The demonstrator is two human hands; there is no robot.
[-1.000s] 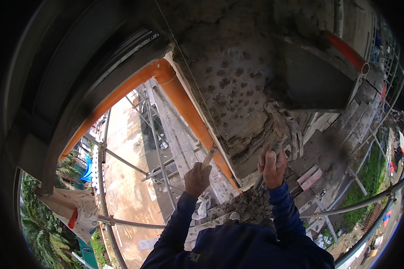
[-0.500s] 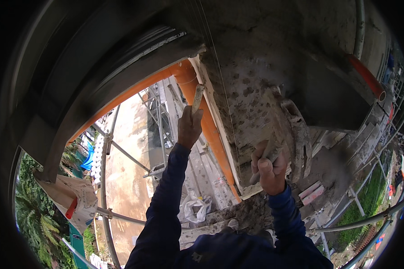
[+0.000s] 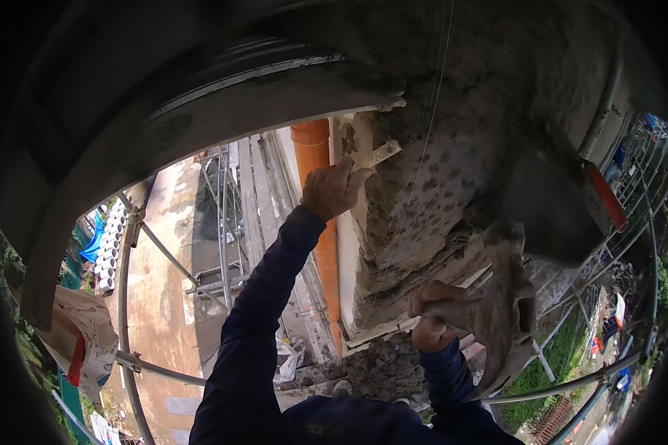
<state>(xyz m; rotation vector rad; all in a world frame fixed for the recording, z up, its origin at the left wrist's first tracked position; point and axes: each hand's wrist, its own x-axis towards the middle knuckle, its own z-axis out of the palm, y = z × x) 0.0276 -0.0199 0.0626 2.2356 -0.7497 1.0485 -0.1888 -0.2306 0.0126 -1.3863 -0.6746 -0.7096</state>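
My left hand (image 3: pixel 334 189) is closed on a narrow, pale, plaster-smeared tool (image 3: pixel 378 154), raised at the left edge of a rough grey plastered surface (image 3: pixel 430 185) marked with many dents. Whether the tool touches that surface, I cannot tell. My right hand (image 3: pixel 438 319) is lower right, closed round the handle of a mud-caked plastering board (image 3: pixel 501 282), which hangs below the dark smooth patch of the surface. A thin string (image 3: pixel 412 185) runs across the plaster. An orange pipe (image 3: pixel 323 267) runs down just left of it.
A dark overhanging ledge (image 3: pixel 223 104) arches above. Metal scaffold poles (image 3: pixel 126 259) and planks surround me; a drop to ground lies beyond. A sack (image 3: pixel 82 334) hangs at left. Lumpy mortar (image 3: pixel 378 371) lies by my feet, near a white bag (image 3: pixel 289 352). A red pipe (image 3: pixel 607 196) juts out at right.
My left hand has risen and moved right to the plaster's edge with the tool. My right hand and board now sit lower. The whole view has shifted and turned.
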